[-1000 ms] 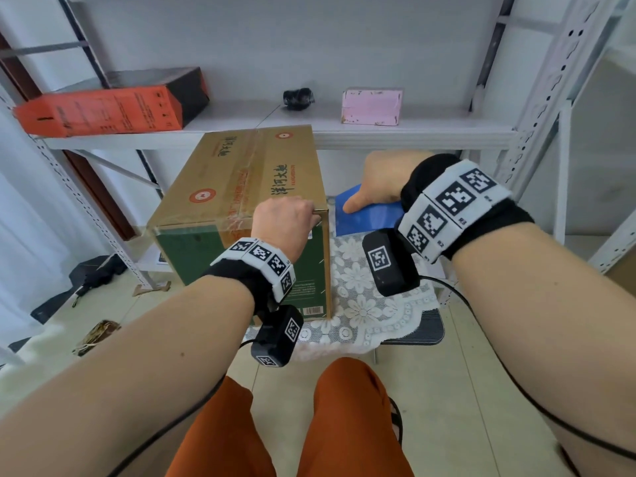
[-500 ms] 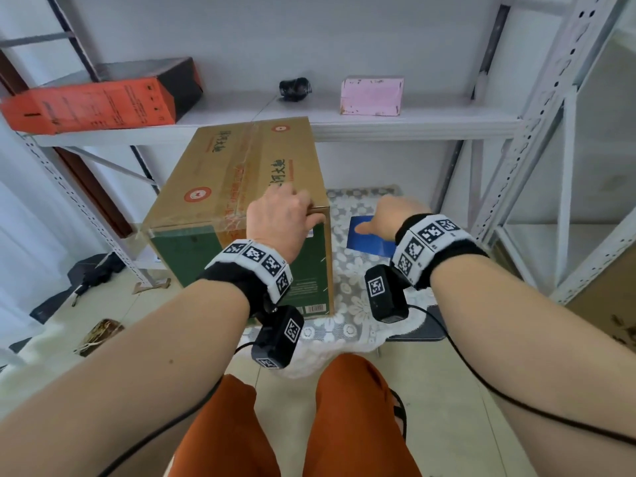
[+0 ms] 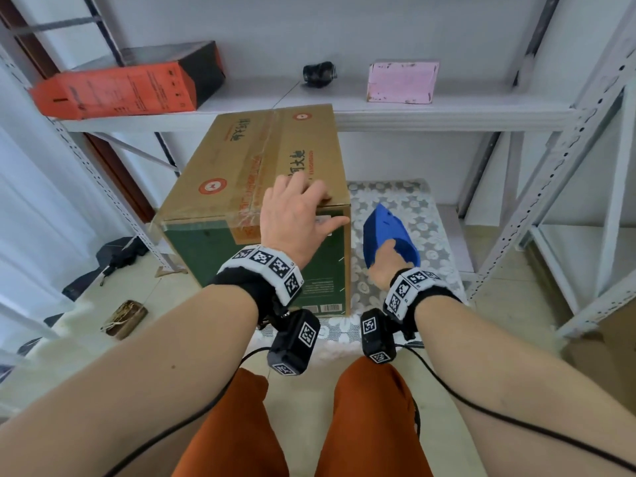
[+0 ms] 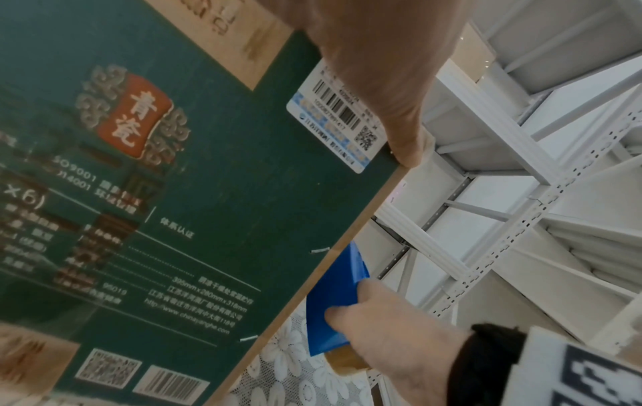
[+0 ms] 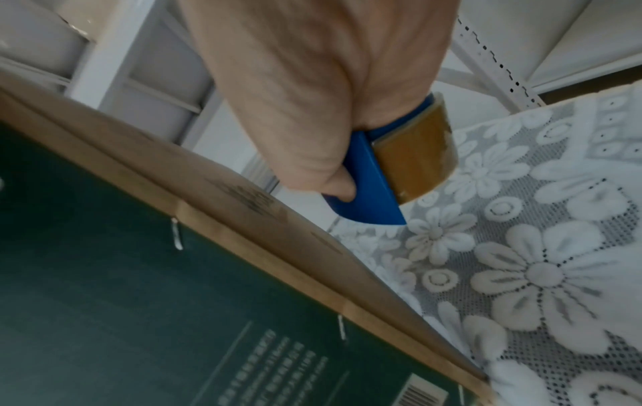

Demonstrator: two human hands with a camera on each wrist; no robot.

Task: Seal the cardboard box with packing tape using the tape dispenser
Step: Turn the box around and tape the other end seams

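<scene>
A cardboard box [image 3: 251, 166] with a brown top and a green front [image 4: 173, 192] stands on a lace-covered table [image 3: 406, 208]. Old tape runs along its top seam. My left hand [image 3: 309, 208] rests on the box's near right top corner, with the fingers on top and the thumb [image 4: 399, 110] lying over the front face by a barcode label. Just right of the box, my right hand [image 3: 383, 263] grips a blue tape dispenser [image 3: 389, 232] above the cloth, nose pointing away. Its brown tape roll [image 5: 413, 153] shows under the blue shell [image 5: 365, 186].
Behind the box, a white shelf holds an orange carton [image 3: 117, 87], a small black object [image 3: 318, 74] and a pink box [image 3: 401, 80]. White perforated shelving uprights [image 3: 550, 166] stand at the right. Dark items lie on the floor at the left [image 3: 117, 253].
The right hand has closed around the dispenser and tipped it up off the cloth, closer to the box. The left hand stays on the box corner, its fingers now more spread.
</scene>
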